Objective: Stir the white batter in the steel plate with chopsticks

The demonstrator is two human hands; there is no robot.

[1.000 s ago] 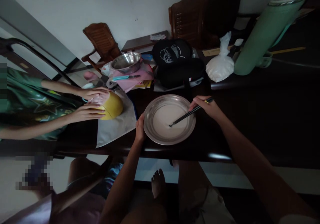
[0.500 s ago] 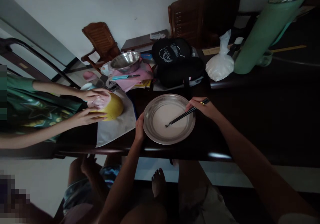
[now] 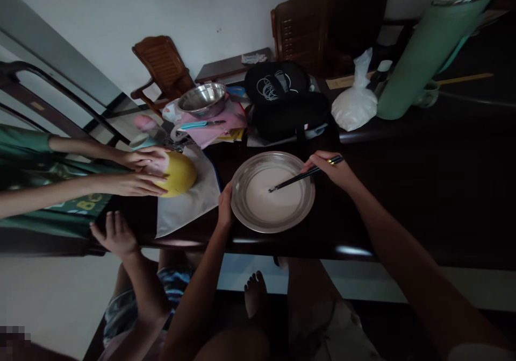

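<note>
A wide metal bowl with a milky white liquid in it stands near the table's front edge. My left hand is closed on its left rim. In my right hand is a pair of black chopsticks, slanting down over the bowl with their tips at the liquid. To the left, another person's two hands rest on a large yellow fruit, pale pink on the side toward them. The fruit sits on a whitish sheet.
Behind my bowl lies a black case with a coiled white cable. A smaller metal bowl and a blue-handled knife lie left of it. A tied bag of white powder and a tall green flask stand right. Another person's hand is at the table edge.
The chopsticks' tips have shifted slightly up in the bowl, and my right hand slightly right. The yellow fruit has moved a little left. A second person's hand has risen to the table edge.
</note>
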